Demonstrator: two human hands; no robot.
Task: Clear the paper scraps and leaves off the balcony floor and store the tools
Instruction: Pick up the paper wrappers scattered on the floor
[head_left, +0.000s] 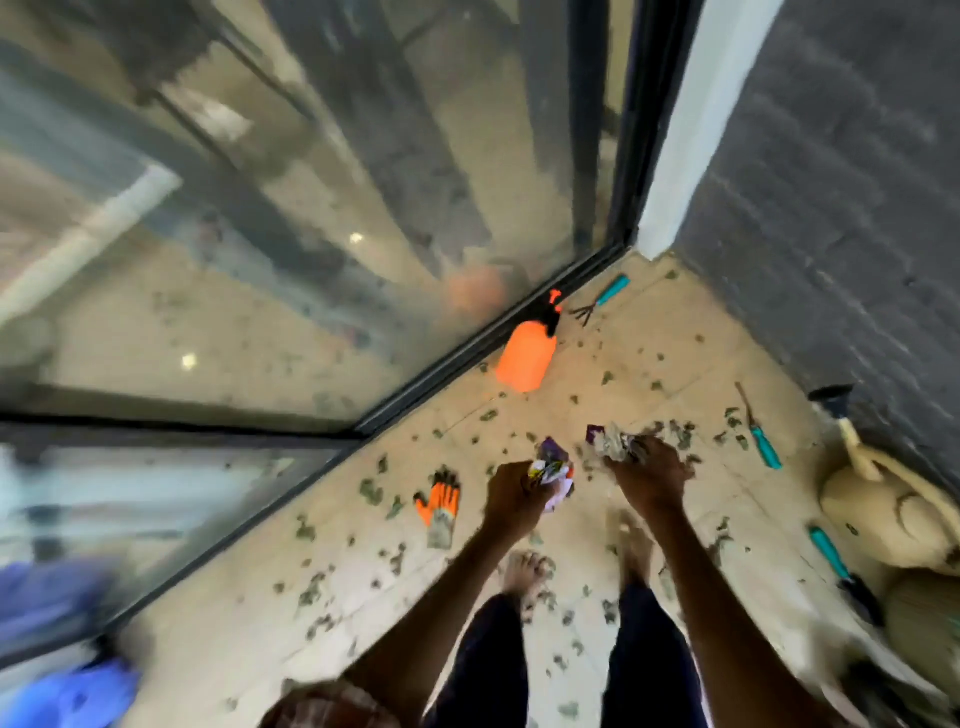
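Observation:
My left hand (514, 491) is closed around a bunch of crumpled paper scraps (553, 465), purple and white. My right hand (649, 475) grips another wad of scraps and dry leaves (615, 444). Both hands hang above the beige tiled balcony floor (649, 332), which is littered with several small green-grey leaves (371, 491). Tools lie about: a teal-handled hand rake (602, 299) near the corner, a teal-handled weeder (759, 434) by the wall, a teal-handled trowel (836, 561) at the right.
An orange spray bottle (525, 356) stands against the glass door track. An orange-and-grey glove (439, 506) lies left of my hands. A beige watering can (883, 499) sits by the dark wall (831, 208). My bare feet (524, 571) stand below my hands. Blue fabric (67, 696) shows lower left.

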